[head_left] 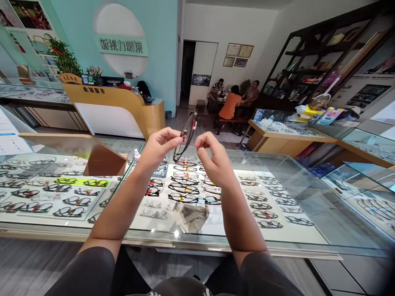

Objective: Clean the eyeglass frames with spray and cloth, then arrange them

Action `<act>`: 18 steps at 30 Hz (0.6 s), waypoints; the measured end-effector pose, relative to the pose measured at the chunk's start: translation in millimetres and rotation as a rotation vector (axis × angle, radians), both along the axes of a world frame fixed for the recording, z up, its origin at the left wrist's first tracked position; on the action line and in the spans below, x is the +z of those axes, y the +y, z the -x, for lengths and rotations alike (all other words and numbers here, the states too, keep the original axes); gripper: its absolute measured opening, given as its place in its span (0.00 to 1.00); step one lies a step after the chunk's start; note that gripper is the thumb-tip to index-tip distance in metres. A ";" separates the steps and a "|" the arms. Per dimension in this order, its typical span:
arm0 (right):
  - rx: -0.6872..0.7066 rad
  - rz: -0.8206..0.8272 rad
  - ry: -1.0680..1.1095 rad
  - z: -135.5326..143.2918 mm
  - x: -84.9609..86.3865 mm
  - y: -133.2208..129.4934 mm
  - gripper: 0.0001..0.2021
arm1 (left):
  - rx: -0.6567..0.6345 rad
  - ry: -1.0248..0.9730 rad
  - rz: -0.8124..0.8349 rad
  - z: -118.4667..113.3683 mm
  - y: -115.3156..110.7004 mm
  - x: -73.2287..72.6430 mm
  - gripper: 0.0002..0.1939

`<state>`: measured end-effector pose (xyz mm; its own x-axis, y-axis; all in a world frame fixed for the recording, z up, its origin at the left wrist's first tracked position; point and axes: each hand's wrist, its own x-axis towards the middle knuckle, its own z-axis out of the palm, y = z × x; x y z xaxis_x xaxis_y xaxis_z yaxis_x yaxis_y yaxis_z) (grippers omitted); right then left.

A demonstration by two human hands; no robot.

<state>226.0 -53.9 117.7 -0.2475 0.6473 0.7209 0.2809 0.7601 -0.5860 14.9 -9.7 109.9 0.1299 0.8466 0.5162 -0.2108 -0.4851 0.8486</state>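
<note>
One cloth (pixel 191 217) below raised eyeglasses (pixel 190 135)

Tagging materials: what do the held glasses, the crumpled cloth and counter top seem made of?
Held glasses: dark, faintly glossy, thin frame; plastic or metal unclear.
Crumpled cloth: matte beige, apparently fabric from its soft folds.
Counter top: clear, glossy glass, judging by reflections.

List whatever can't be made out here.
All in the head view:
- Right hand: whether it pinches something small; its curled fingers hide this.
- Glasses in the left hand: lens faces, seen nearly edge-on.
- Wall certificates: wording too small.
- Doorway: inside too dark.
- White sheet: cut off by left edge.
</note>
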 end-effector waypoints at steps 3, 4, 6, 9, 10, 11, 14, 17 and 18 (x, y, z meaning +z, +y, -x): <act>-0.014 0.063 0.147 -0.2 6.7 -5.1 0.03 | -0.031 -0.063 -0.017 -16.5 -13.4 4.8 0.19; -0.021 0.075 0.161 -1.3 7.1 -6.1 0.04 | -0.031 -0.076 -0.011 -19.8 -16.5 3.8 0.19; -0.028 0.079 0.137 -4.1 7.2 -7.5 0.05 | -0.024 -0.095 0.017 -23.9 -19.8 -0.1 0.21; -0.047 0.072 0.072 -7.9 7.6 -8.9 0.07 | -0.002 -0.122 0.054 -24.6 -19.6 -6.1 0.23; -0.053 0.071 0.062 -8.7 7.9 -9.0 0.07 | 0.002 -0.119 0.054 -24.0 -18.8 -7.3 0.23; -0.057 0.071 0.055 -9.2 8.1 -9.0 0.06 | 0.005 -0.108 0.049 -23.1 -18.0 -8.0 0.23; -0.054 0.065 0.037 -9.5 7.5 -7.4 0.06 | 0.019 -0.046 0.022 -20.7 -16.3 -7.6 0.21; -0.056 0.056 0.034 -8.7 6.0 -4.9 0.06 | 0.039 -0.015 0.019 -19.6 -16.1 -5.0 0.21; -0.058 0.056 0.039 -8.3 5.7 -4.2 0.07 | 0.039 -0.008 0.021 -19.4 -16.1 -4.1 0.21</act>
<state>234.3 -58.1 123.5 -0.1809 0.6995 0.6913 0.2992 0.7088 -0.6389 34.3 -25.8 105.8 0.0926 0.8616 0.4990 -0.1991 -0.4750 0.8571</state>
